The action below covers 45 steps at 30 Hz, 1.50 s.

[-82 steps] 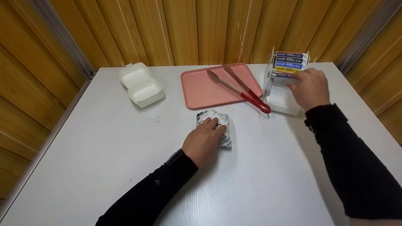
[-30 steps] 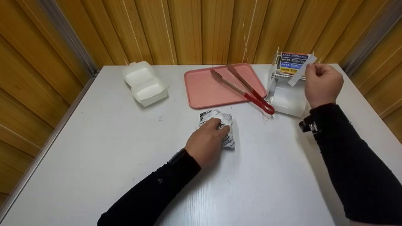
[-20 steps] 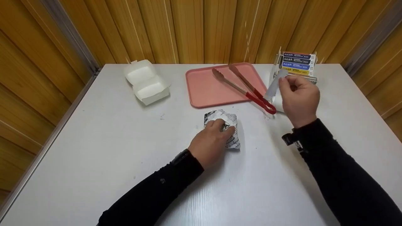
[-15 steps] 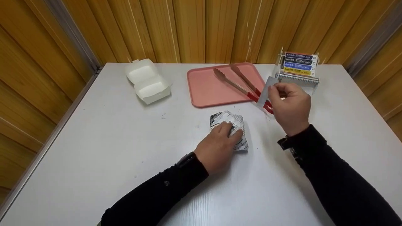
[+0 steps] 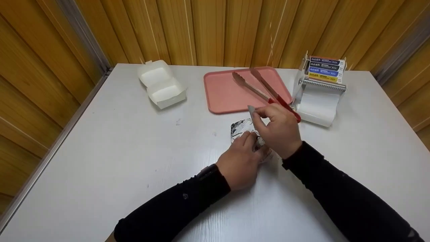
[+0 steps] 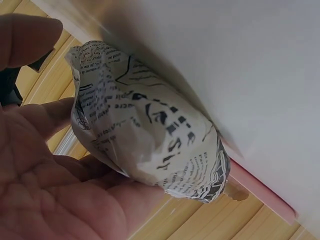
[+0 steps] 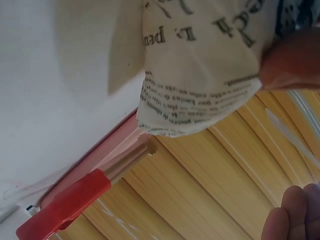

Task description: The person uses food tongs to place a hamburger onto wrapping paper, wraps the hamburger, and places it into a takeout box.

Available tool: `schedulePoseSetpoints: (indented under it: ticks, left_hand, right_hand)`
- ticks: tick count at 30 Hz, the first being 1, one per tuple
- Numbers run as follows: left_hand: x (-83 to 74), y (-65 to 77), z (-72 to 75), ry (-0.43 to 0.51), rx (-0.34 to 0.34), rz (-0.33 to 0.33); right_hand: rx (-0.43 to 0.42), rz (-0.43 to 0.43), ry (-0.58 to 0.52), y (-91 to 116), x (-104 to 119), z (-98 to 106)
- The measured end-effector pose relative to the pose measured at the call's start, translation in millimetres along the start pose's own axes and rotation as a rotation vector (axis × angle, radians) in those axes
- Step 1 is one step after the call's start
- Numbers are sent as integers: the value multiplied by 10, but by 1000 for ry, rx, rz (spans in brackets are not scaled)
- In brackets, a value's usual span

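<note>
A packet wrapped in printed newspaper-style paper [image 5: 240, 127] lies on the white table; its printed side fills the left wrist view as wrapping paper [image 6: 150, 125]. My left hand [image 5: 240, 161] rests on top of it, fingers [image 6: 55, 112] lying against the paper and the thumb standing off to one side. Over the packet's far right part, my right hand [image 5: 280, 129] pinches a short strip of clear tape [image 5: 251, 110] between thumb and forefinger. That tape strip [image 7: 290, 131] shows as a translucent band in the right wrist view, above curled fingers.
A pink tray [image 5: 220, 95] lies behind the hands, with red-handled tongs [image 5: 253, 88] across its right side. An open white takeaway box [image 5: 164, 89] stands at back left. At back right is a tape dispenser [image 5: 320, 101] holding several coloured cartons [image 5: 324, 69].
My right hand has pulled a tape strip from the dispenser and carried it left to above the packet. Under my left hand, the packet has shifted slightly right.
</note>
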<state>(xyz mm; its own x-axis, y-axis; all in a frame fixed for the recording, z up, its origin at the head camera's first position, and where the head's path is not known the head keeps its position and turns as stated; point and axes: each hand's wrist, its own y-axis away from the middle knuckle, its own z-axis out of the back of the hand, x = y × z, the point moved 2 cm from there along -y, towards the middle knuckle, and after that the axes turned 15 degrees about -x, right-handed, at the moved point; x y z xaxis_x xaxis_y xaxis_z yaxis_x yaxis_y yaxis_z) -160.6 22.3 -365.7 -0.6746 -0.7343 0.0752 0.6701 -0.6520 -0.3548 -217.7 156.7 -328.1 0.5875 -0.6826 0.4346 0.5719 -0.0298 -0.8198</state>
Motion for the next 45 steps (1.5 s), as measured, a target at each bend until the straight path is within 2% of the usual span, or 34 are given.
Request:
schedulePoseSetpoints:
  ticks: [3, 7, 11, 16, 21, 26, 33, 36, 45]
  left_hand:
    - [13, 4, -6, -22, -62, -38]
    - [21, 14, -15, -51, -109, -79]
    - [24, 19, -29, -91, -128, -114]
    - [32, 30, -32, -112, -129, -143]
    - [41, 35, -24, -54, -100, -114]
    - [33, 44, -9, -9, -76, -65]
    - [12, 52, 8, -41, -46, -47]
    - [8, 57, 8, -52, -34, -46]
    - [20, 69, 4, -55, -53, -47]
  right_hand:
    - [34, 15, 10, 11, 47, -85]
    - [34, 81, 44, 17, 77, -178]
    - [43, 122, 78, 45, 78, -260]
    - [100, 112, 107, 92, 106, -312]
    - [165, 46, 85, 93, 146, -328]
    - [218, -90, 55, 94, 137, -358]
    - [277, -253, 46, 110, 101, -407]
    - [293, -278, 52, 107, 106, -412]
    - [333, -298, 33, 114, 137, -452]
